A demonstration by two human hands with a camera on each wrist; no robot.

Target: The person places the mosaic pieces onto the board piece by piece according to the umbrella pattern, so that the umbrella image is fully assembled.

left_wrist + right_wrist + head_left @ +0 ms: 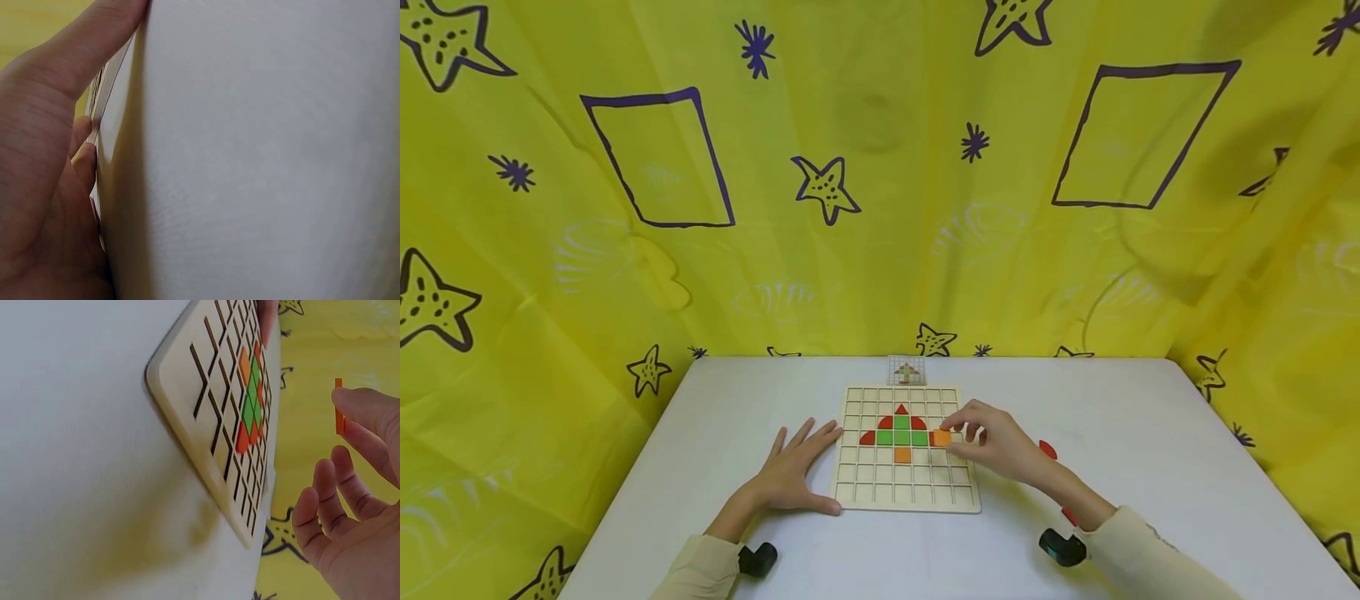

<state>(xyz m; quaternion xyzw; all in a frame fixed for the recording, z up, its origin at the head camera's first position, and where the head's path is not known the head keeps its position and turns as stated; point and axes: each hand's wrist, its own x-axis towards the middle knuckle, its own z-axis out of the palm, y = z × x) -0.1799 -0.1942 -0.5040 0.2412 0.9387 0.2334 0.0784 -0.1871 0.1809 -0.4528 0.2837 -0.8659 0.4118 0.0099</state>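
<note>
A wooden grid board (857,475) lies on the table, with red, green and orange pieces set in its cells. Between thumb and index finger, my right hand (1000,443) pinches an orange square tile (942,437) above the board's right side. In the right wrist view the orange tile (339,406) appears edge-on, apart from the board (181,394). My left hand (793,472) lies with fingers spread at the board's left edge, its fingertips and thumb touching that edge. An orange square (902,455) sits below the row of green squares (902,437).
A small pattern card (906,370) showing a similar figure lies behind the board. Red pieces (1048,450) lie on the white table (1120,417), partly behind my right forearm. A yellow patterned curtain (880,275) surrounds the table's back and sides.
</note>
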